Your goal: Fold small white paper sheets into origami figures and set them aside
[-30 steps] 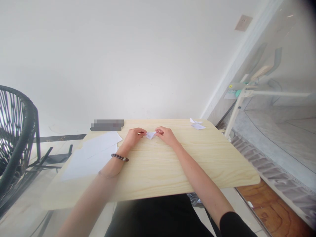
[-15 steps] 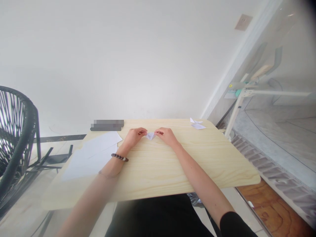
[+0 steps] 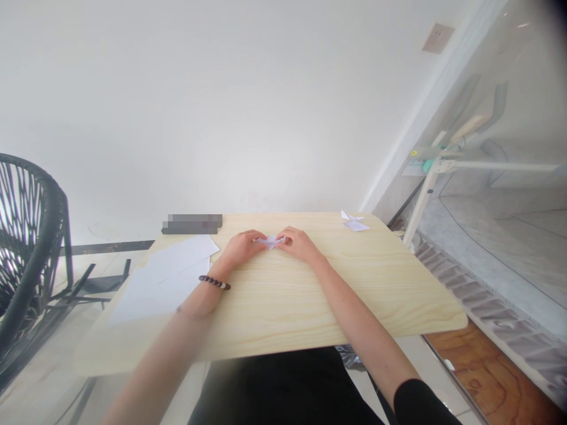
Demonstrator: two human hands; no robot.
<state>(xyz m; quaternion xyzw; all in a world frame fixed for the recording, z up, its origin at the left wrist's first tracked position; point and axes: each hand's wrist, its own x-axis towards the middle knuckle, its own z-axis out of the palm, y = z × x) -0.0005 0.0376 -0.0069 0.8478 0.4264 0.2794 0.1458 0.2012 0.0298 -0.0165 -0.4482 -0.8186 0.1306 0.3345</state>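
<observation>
A small piece of folded white paper [image 3: 271, 241] is held between my two hands over the middle of the table. My left hand [image 3: 244, 247] pinches its left side, the fingers closed on it. On the opposite side, my right hand [image 3: 298, 243] grips the right edge between thumb and fingers. Fingers cover both ends of the paper, so only its centre and lower point show. A dark bead bracelet [image 3: 215, 281] circles my left wrist.
Loose white sheets [image 3: 163, 280] lie on the wooden table [image 3: 283, 313] at left. Behind them is a dark, pixelated object [image 3: 192, 225]. Folded white paper pieces [image 3: 355, 225] rest at the back right. A woven chair [image 3: 33, 236] stands at left, a white metal frame [image 3: 423, 203] at right.
My fingers have shifted their grip on the folded paper. The left fingertips have come round its near side, and the paper looks wider and flatter than before.
</observation>
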